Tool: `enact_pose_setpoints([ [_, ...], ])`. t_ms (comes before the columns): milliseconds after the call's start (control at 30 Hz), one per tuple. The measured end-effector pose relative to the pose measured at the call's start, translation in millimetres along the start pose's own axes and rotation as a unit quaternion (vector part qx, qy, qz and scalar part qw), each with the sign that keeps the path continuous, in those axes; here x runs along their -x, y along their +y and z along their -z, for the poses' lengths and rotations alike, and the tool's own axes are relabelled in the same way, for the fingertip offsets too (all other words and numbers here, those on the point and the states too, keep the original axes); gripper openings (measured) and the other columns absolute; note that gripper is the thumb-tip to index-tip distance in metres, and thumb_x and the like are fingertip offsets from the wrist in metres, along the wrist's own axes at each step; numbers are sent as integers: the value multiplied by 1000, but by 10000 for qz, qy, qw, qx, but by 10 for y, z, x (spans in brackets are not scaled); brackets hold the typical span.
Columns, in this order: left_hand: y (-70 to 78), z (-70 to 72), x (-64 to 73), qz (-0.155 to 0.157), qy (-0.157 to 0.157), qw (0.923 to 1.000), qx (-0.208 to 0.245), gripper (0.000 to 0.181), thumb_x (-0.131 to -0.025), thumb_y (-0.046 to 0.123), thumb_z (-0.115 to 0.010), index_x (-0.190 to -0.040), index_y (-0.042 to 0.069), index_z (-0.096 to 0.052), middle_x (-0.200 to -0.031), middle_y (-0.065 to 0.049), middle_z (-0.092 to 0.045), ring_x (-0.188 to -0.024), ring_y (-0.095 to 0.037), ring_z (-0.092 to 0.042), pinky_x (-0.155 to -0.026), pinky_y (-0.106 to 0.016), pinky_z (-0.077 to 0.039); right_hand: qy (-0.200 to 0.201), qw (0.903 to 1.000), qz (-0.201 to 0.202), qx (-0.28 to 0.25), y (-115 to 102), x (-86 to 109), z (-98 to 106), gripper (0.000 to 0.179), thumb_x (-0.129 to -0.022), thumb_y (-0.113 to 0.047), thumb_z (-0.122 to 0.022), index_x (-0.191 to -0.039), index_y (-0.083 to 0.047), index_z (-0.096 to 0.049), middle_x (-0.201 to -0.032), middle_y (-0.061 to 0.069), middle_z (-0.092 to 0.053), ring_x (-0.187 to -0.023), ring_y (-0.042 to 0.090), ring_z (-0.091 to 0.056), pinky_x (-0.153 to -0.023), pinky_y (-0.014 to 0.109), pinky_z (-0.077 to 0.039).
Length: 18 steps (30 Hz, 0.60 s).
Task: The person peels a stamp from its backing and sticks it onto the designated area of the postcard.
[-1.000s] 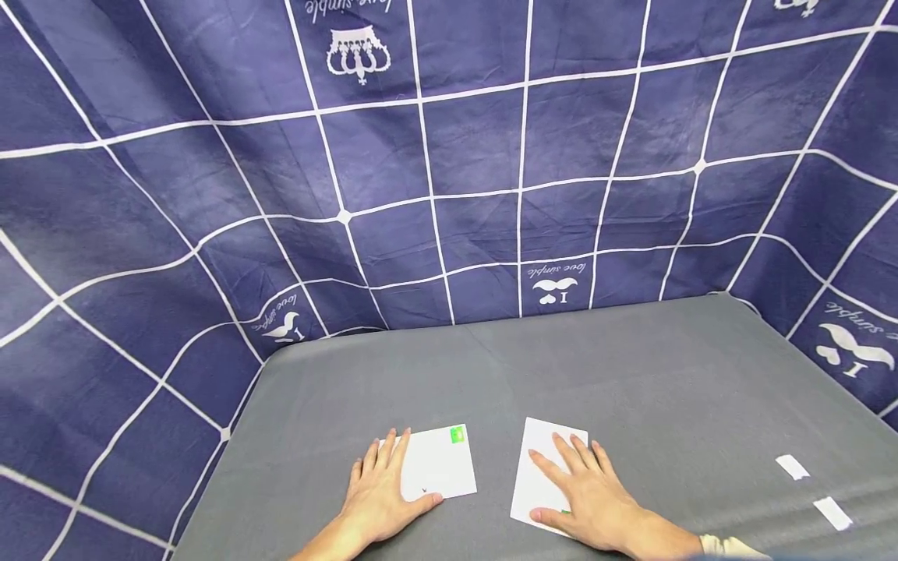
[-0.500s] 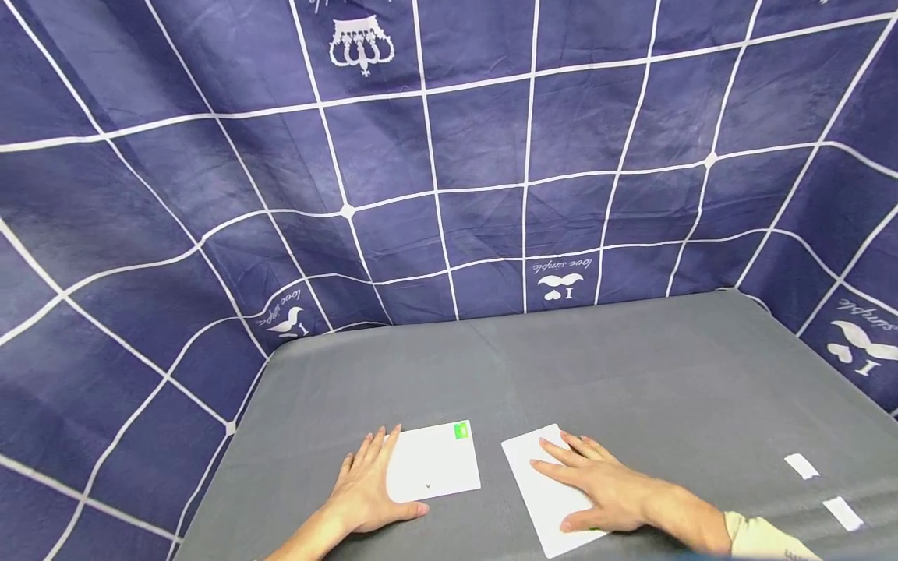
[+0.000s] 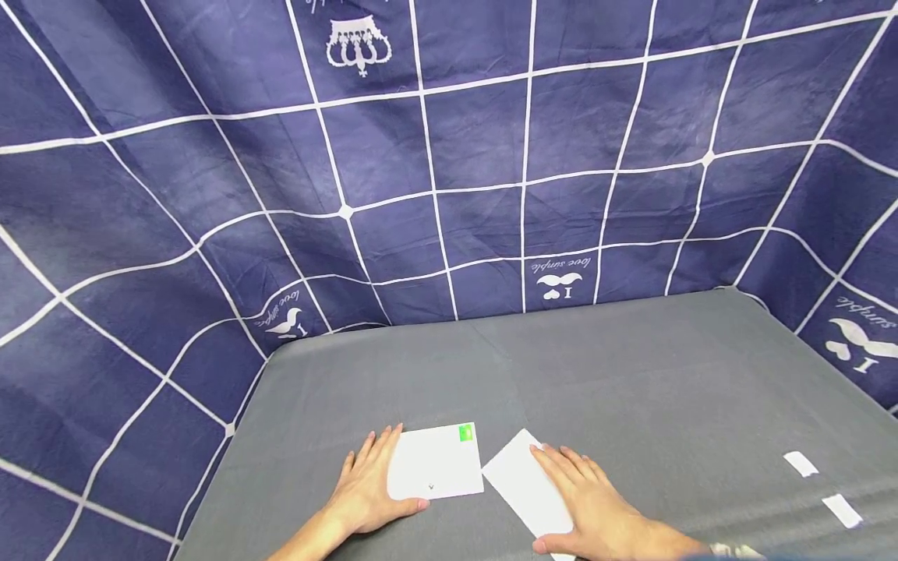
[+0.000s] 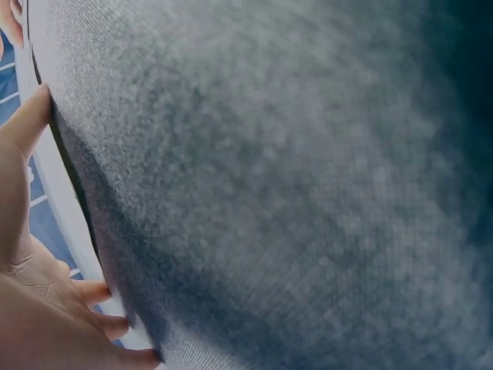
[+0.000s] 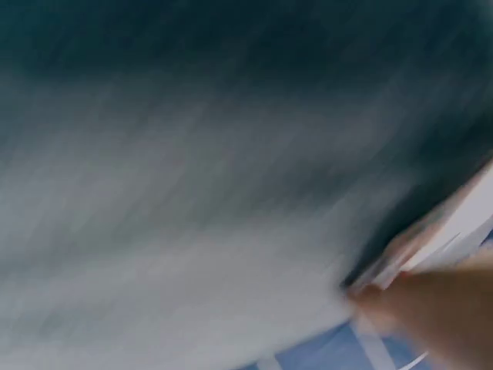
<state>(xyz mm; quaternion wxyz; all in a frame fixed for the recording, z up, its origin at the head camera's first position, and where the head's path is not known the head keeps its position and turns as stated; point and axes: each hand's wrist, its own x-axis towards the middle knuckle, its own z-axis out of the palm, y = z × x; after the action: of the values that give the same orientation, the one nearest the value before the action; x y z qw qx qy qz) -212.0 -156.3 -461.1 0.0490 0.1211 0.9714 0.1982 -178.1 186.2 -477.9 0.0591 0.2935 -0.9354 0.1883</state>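
Two flat white rectangles like cards or envelopes lie in the head view. The left card (image 3: 438,467) has a green stamp-like patch near its far right corner and a tiny dark mark near its front edge. My left hand (image 3: 372,487) rests spread at its left end, thumb at the near edge. In the left wrist view, its thumb and fingertips meet the white edge. My right hand (image 3: 592,502) lies with extended fingers over the right side of the tilted right card (image 3: 526,483), thumb by its near end. The cards' nearest corners almost meet. The right wrist view is blurred.
Grey cloth (image 3: 596,374) covers the table. Two small white strips (image 3: 801,463) lie at the right. A blue curtain (image 3: 477,156) with white grid lines encloses the back and sides.
My right hand has turned the right card anticlockwise and brought it left, beside the left card. The left hand slid slightly left along its card, showing more of it.
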Motion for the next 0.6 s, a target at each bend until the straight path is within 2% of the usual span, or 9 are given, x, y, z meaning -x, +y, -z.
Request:
enact_pose_setpoints([
  [67, -11, 0, 1, -8, -6, 10000, 32, 112, -62, 64, -77, -148, 9, -31, -147, -16, -36, -135, -41, -26, -101, -65, -19, -245, 9983, 494, -181, 137, -30, 88, 106, -68, -67, -69, -146, -7, -31, -144, 11, -41, -125, 42, -40, -93, 59, -34],
  [133, -19, -4, -3, -45, -16, 10000, 36, 112, -62, 65, -76, -148, 9, -31, -147, -15, -36, -135, -41, -25, -101, -65, -18, -555, 9951, 775, -272, 276, -58, 181, 108, -65, -65, -72, -148, -10, -30, -146, 9, -39, -128, 41, -37, -94, 58, -34],
  [233, -40, -16, -11, -95, -14, 10000, 3, 112, -62, 66, -76, -148, 9, -31, -148, -14, -36, -136, -40, -25, -102, -64, -18, -869, 9909, 968, -342, 443, -95, 294, 109, -62, -65, -72, -149, -15, -30, -147, 7, -37, -129, 39, -35, -95, 56, -34],
  [333, -65, -20, -12, -98, 18, 9999, -68, 111, -62, 65, -76, -148, 10, -32, -148, -13, -36, -137, -39, -25, -102, -64, -17, -1023, 9881, 1046, -467, 537, -110, 363, 105, -65, -64, -70, -150, -18, -29, -148, 6, -37, -131, 39, -34, -96, 57, -32],
  [467, -76, -30, -18, -101, 78, 9999, -74, 110, -62, 64, -77, -148, 11, -32, -148, -12, -37, -137, -38, -25, -102, -65, -15, -822, 9908, 983, -447, 575, -54, 366, 102, -69, -66, -67, -150, -17, -29, -146, 6, -38, -129, 36, -37, -95, 55, -33],
  [600, -50, -53, -33, -158, 95, 9998, -7, 110, -62, 64, -77, -148, 11, -33, -148, -12, -37, -137, -39, -24, -102, -65, -14, -385, 9942, 968, -267, 593, 20, 315, 104, -70, -69, -67, -149, -12, -29, -143, 4, -42, -125, 33, -42, -97, 45, -28],
])
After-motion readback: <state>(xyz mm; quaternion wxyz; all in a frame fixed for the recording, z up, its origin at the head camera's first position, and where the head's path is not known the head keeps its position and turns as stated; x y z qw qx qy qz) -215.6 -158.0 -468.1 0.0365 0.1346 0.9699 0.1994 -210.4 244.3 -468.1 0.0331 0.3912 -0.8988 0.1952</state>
